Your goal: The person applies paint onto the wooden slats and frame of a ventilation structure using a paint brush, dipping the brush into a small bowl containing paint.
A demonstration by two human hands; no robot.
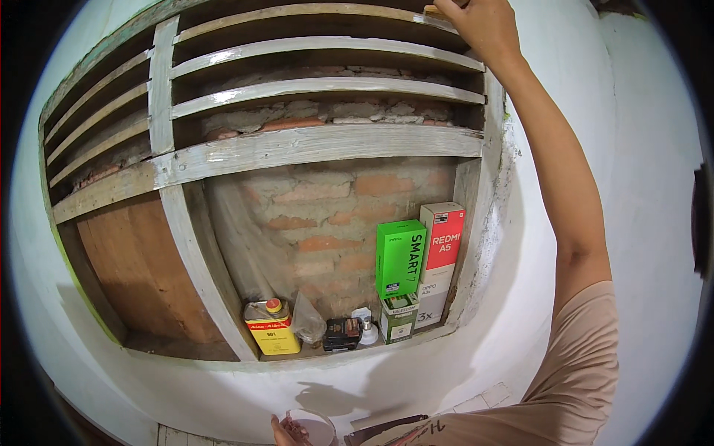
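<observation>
At the top right, my right hand (pixel 483 30) is raised to the right end of the upper wooden slat (pixel 297 13). Its fingers close on a small tan paintbrush (pixel 431 10), mostly hidden by the hand and the picture's edge. Low in front of me, my left hand (pixel 286 432) grips a round white tub (pixel 318 425) at its side; its contents cannot be made out. Glossy white coats the lower slats (pixel 327 88) and much of the crossbeam (pixel 320 152), while bare wood shows along most of the upper slat.
Below the crossbeam, a recess backed by brick (pixel 320 241) holds a yellow can (pixel 274 331) with a red cap, a small black box (pixel 342 334), a white bulb (pixel 368 332), a green box (pixel 399 259) and a red-and-white box (pixel 442 241). A brown wooden panel (pixel 149 275) fills the left bay.
</observation>
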